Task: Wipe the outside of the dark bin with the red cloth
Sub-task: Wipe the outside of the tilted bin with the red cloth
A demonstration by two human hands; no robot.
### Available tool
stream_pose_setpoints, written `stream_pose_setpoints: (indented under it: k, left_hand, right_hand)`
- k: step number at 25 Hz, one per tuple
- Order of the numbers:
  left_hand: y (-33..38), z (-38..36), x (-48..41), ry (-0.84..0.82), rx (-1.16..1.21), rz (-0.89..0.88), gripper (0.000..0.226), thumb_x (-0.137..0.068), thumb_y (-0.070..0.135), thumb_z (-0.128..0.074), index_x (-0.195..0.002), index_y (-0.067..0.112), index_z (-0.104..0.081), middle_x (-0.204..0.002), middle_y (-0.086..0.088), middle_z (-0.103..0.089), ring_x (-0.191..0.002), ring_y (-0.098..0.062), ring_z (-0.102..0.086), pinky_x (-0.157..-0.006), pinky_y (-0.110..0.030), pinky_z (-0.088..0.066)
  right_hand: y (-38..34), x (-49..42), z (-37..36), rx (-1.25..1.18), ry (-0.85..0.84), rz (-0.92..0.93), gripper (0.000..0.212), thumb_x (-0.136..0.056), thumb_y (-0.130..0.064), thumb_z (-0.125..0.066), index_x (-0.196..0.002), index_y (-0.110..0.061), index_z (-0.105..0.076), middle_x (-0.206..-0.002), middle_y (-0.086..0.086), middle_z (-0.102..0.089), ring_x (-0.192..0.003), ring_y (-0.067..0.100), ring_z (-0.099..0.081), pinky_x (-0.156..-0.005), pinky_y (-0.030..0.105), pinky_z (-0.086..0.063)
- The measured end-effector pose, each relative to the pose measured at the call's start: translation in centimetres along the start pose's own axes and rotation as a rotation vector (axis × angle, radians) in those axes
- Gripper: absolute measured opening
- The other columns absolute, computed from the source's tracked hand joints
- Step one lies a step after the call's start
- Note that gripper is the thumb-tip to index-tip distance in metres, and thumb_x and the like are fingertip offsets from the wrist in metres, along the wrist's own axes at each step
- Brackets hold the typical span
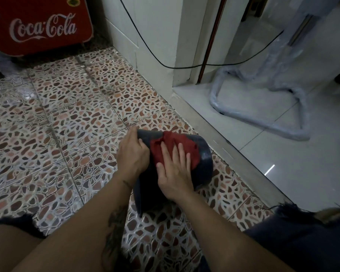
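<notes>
- Dark bin (204, 154): tipped on its side over the pebble-pattern floor tiles (67, 114); interior hidden.
- Red cloth (175, 146): spread on bin's outer wall.
- Right hand (175, 173): fingers spread, flat on cloth.
- Left hand (133, 154): fingers curled, gripping bin's rim.

A floor of pebble-patterned tiles (71, 114) in brown, pink and white; a red Coca-Cola cooler (37, 24) stands at its far left edge; a pale stone threshold (214, 132) borders glossy white tiles (302, 173) bearing a plastic-wrapped frame (263, 118).
</notes>
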State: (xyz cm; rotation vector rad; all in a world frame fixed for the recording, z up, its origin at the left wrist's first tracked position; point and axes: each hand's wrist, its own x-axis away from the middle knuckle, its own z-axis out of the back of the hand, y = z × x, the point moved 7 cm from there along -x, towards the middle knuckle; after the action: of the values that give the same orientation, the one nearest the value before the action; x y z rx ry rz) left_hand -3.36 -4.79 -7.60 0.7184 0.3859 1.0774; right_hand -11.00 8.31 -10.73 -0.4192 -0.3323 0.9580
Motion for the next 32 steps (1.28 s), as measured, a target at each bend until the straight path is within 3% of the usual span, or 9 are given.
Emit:
stream_pose_setpoints:
  k: [3,7,13,17,20,23,27,30,32]
  left_hand:
    - [0.2,0.3,-0.3,-0.008,-0.018,0.001,0.051,-0.1,0.023,-0.034,-0.15,0.018,-0.034,-0.156,-0.009,-0.041,-0.143,-0.03,-0.036,-0.117,-0.046,-0.028]
    - [0.4,0.3,0.0,-0.047,-0.042,-0.013,0.055,-0.102,0.026,-0.033,-0.156,0.017,-0.026,-0.163,-0.006,-0.03,-0.15,-0.027,-0.027,-0.122,-0.046,-0.022]
    - [0.4,0.3,0.5,-0.051,-0.046,0.019,0.056,-0.102,0.023,-0.032,-0.157,0.014,-0.025,-0.165,-0.005,-0.025,-0.152,-0.022,-0.022,-0.124,-0.043,-0.018]
    - [0.0,0.6,-0.5,-0.041,-0.039,0.019,0.049,-0.101,0.02,-0.033,-0.151,0.017,-0.035,-0.157,-0.006,-0.041,-0.143,-0.027,-0.038,-0.118,-0.046,-0.029]
    - [-0.6,0.7,-1.8,-0.079,-0.076,0.006,0.049,-0.1,0.023,-0.035,-0.148,0.021,-0.039,-0.151,-0.01,-0.048,-0.137,-0.033,-0.044,-0.112,-0.05,-0.035]
    - [0.0,1.5,-1.7,-0.016,-0.059,-0.032,0.05,-0.099,0.027,-0.04,-0.149,0.021,-0.04,-0.153,-0.007,-0.047,-0.138,-0.032,-0.042,-0.114,-0.05,-0.034]
    - [0.5,1.8,3.2,0.006,-0.072,-0.186,0.058,-0.101,0.027,-0.04,-0.157,0.029,-0.025,-0.164,0.01,-0.028,-0.142,-0.017,-0.038,-0.113,-0.04,-0.036]
    - [-0.2,2.1,6.5,0.063,-0.065,-0.222,0.057,-0.102,0.022,-0.04,-0.157,0.03,-0.026,-0.164,0.014,-0.027,-0.136,-0.014,-0.046,-0.099,-0.029,-0.04]
    - [-0.1,2.3,6.6,0.061,-0.057,-0.224,0.057,-0.101,0.017,-0.042,-0.156,0.027,-0.03,-0.163,0.012,-0.029,-0.138,-0.016,-0.045,-0.102,-0.026,-0.036]
  right_hand:
    - [3.2,1.7,0.0,0.014,0.019,-0.024,0.066,-0.099,-0.05,-0.018,-0.158,-0.036,0.008,-0.169,0.007,0.007,-0.151,0.015,0.024,-0.121,0.044,0.015]
    - [8.3,2.0,0.8,0.012,0.015,-0.239,0.065,-0.1,-0.054,-0.012,-0.156,-0.037,0.016,-0.168,0.009,0.015,-0.148,0.016,0.028,-0.122,0.046,0.012]
    - [7.1,-2.4,1.8,-0.036,-0.055,-0.496,0.063,-0.101,-0.048,-0.014,-0.158,-0.033,0.007,-0.169,0.01,0.008,-0.153,0.029,0.017,-0.122,0.055,0.008]
    - [0.2,0.1,-0.1,0.014,-0.028,-0.175,0.066,-0.096,-0.047,-0.012,-0.159,-0.033,0.005,-0.169,0.007,0.003,-0.152,0.026,0.02,-0.12,0.054,0.015]
    - [-0.1,3.1,-0.6,0.073,-0.054,0.055,0.068,-0.096,-0.046,-0.017,-0.158,-0.037,0.008,-0.169,0.005,0.007,-0.15,0.018,0.026,-0.12,0.049,0.018]
    - [3.2,1.8,0.6,0.089,-0.041,-0.047,0.066,-0.098,-0.048,-0.02,-0.158,-0.038,0.008,-0.169,0.006,0.006,-0.152,0.018,0.021,-0.121,0.047,0.016]
    - [6.5,-0.9,2.2,0.089,-0.107,-0.28,0.062,-0.101,-0.05,-0.011,-0.158,-0.036,0.009,-0.169,0.008,0.005,-0.154,0.024,0.013,-0.122,0.054,0.008]
    - [8.3,-2.0,3.3,0.117,-0.082,-0.345,0.059,-0.104,-0.044,-0.014,-0.16,-0.03,-0.002,-0.169,0.009,-0.006,-0.155,0.028,0.002,-0.123,0.055,-0.001]
    - [8.3,-2.4,3.8,0.099,-0.028,-0.341,0.058,-0.104,-0.038,-0.021,-0.16,-0.026,-0.013,-0.167,0.009,-0.017,-0.154,0.031,-0.01,-0.123,0.053,-0.01]
